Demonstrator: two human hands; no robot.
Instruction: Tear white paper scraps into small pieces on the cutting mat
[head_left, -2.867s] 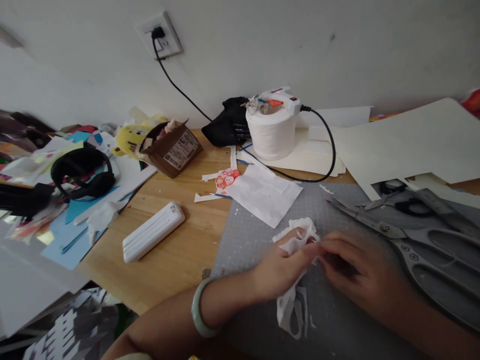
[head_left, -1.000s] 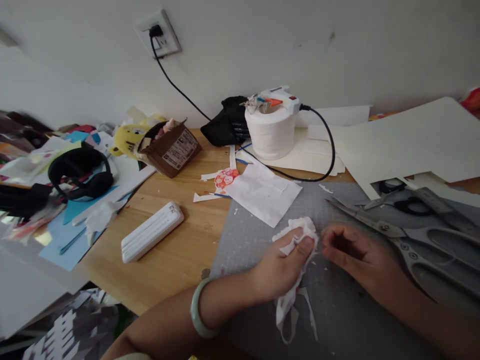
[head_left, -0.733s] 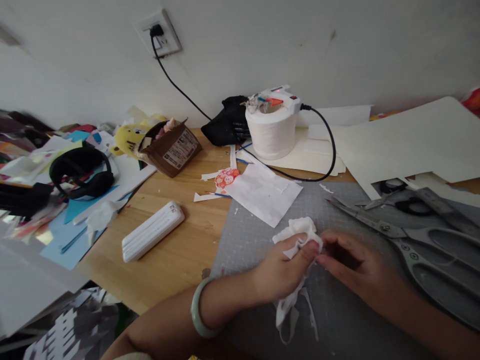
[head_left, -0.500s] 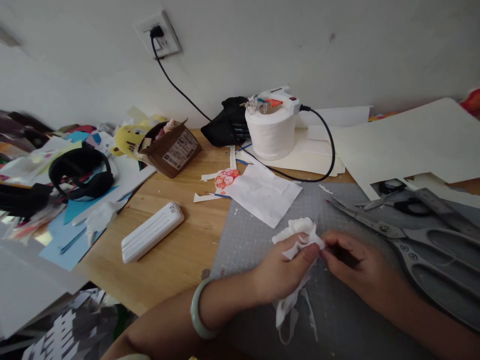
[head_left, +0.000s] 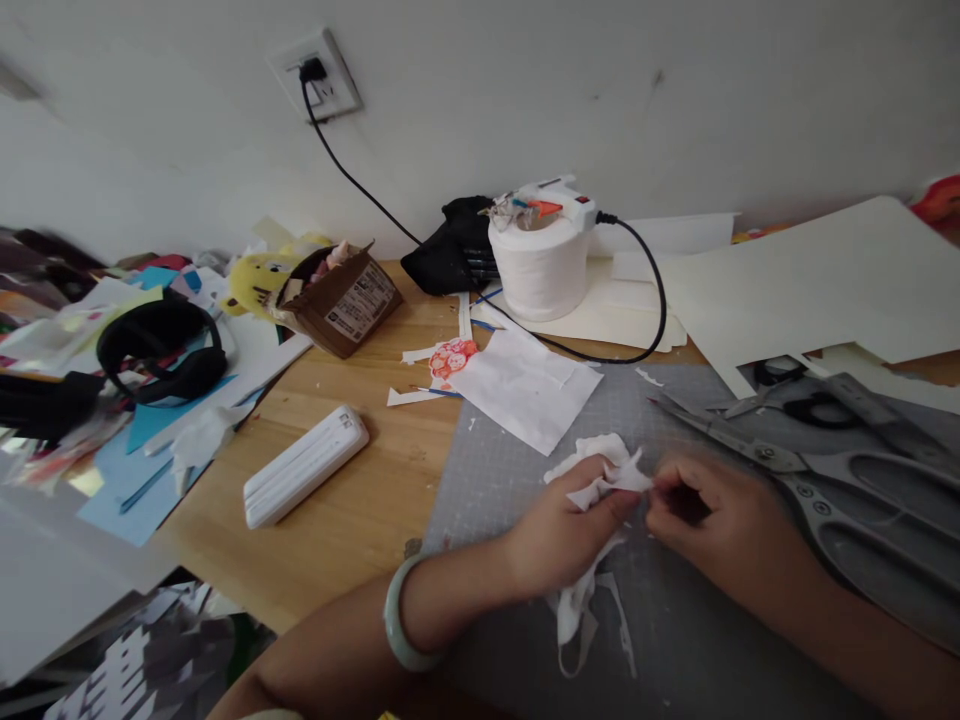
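My left hand (head_left: 559, 530) is closed around a crumpled white tissue (head_left: 596, 450), thumb on top. Part of the tissue bunches up above the fingers, and thin torn strips (head_left: 577, 620) hang or lie below the hand. At the tissue's right edge, the fingertips of my right hand (head_left: 709, 510) are pinched together on a drawn-out corner; slight motion blur softens them. Both hands are over a grey cutting mat (head_left: 495, 500). Just beyond them lies a flat white sheet (head_left: 529, 390).
Large scissors (head_left: 780, 458) lie right of my right hand, beside smaller black-handled scissors (head_left: 817, 410). A white roll (head_left: 538, 270) carries a corded glue gun (head_left: 574, 208). A white case (head_left: 306, 466), cardboard box (head_left: 349, 305) and black headphones (head_left: 161, 350) are leftward. Cream card (head_left: 825, 280) covers the back right.
My right hand has shifted slightly up and right, drawing the tissue's corner out to a point. My left hand stays nearly in place, still gripping the tissue.
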